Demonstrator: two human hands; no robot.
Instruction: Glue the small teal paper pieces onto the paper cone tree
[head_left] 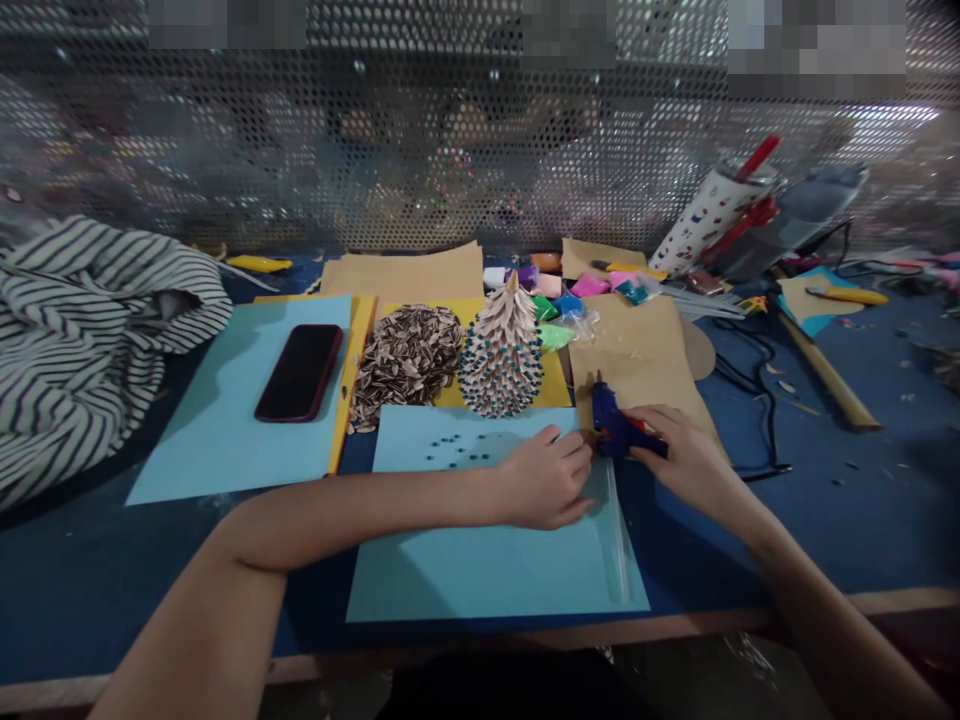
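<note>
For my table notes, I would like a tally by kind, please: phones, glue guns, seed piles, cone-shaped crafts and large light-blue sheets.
Phone: 1
Glue gun: 1
Seed pile: 1
Cone-shaped craft: 1
Large light-blue sheets: 2
Total: 6

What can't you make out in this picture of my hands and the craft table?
All in the head view:
Whether the left hand pinches anything: its curled fingers hide that.
Part of the blue glue gun's grip: the right hand covers it.
The spiky cone's far side: its front hides it.
The teal beads' exact shape: too small.
The striped cloth's full extent: the left edge cuts it off.
</note>
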